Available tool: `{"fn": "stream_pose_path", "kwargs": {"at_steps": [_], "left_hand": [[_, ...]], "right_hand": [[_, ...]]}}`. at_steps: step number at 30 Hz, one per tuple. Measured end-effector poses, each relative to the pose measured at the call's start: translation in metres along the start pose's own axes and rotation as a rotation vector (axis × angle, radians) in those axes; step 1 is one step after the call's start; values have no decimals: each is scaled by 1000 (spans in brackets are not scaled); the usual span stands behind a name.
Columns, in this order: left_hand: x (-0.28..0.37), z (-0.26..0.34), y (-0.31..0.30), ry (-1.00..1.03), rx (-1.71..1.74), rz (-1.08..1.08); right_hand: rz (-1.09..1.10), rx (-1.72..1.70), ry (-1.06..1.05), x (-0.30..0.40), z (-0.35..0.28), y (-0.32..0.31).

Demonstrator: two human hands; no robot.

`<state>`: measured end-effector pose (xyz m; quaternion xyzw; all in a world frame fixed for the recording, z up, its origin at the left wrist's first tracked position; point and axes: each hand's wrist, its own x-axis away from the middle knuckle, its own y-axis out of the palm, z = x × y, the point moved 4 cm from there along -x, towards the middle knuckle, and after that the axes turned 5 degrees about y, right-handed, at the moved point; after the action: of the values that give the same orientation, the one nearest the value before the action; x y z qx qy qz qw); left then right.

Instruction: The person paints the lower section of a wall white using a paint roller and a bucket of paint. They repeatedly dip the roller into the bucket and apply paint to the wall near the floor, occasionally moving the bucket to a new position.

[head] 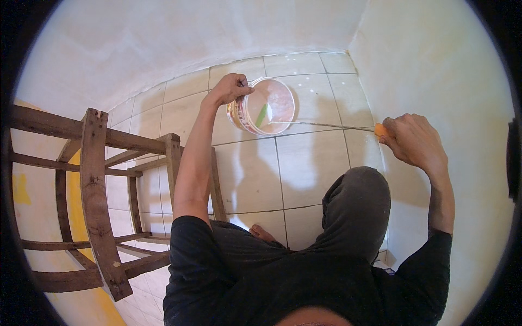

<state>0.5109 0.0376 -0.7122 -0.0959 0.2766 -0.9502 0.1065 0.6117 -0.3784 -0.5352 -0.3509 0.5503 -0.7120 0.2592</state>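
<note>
A white plastic bucket (288,98) with a printed side is tilted on the tiled floor, its mouth facing me. My left hand (233,89) grips its upper left rim. In my right hand (414,140) is the orange handle (381,130) of a tool with a long thin metal rod (318,124). The rod reaches left across the bucket's lower right rim, and its end is inside. A green object (262,115), perhaps a roller sleeve or a brush part, lies inside the bucket near the rod's end. The bucket's inner wall bears pale, pinkish residue.
Wooden trestle-like frames (94,175) stand close at my left. A pale wall (183,36) runs behind the bucket and meets another wall (456,93) at my right. White drops (312,91) spot the floor tiles (257,175) beyond the bucket.
</note>
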Motion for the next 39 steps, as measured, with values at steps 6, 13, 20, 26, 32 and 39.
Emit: {"fn": "stream_pose_path", "kwargs": {"at_steps": [6,13,20,26,32,39], "left_hand": [[-3,4,4,19,28,-4],[-6,5,5,19,-20,-8],[-3,-11,-5,49,-73,50],[1,-1,-12,-18,-219,156],[10,-17,-23,86,-402,285],[12,-33,-33,60,-423,353]], "right_hand": [[26,10,-22,-2,-7,-5],[-32,43,-48,-12,-11,-13],[8,-87,-73,-8,27,-8],[-286,-577,80,1,61,29],[-407,-832,188,11,81,71],[-429,-966,223,24,85,91]]}}
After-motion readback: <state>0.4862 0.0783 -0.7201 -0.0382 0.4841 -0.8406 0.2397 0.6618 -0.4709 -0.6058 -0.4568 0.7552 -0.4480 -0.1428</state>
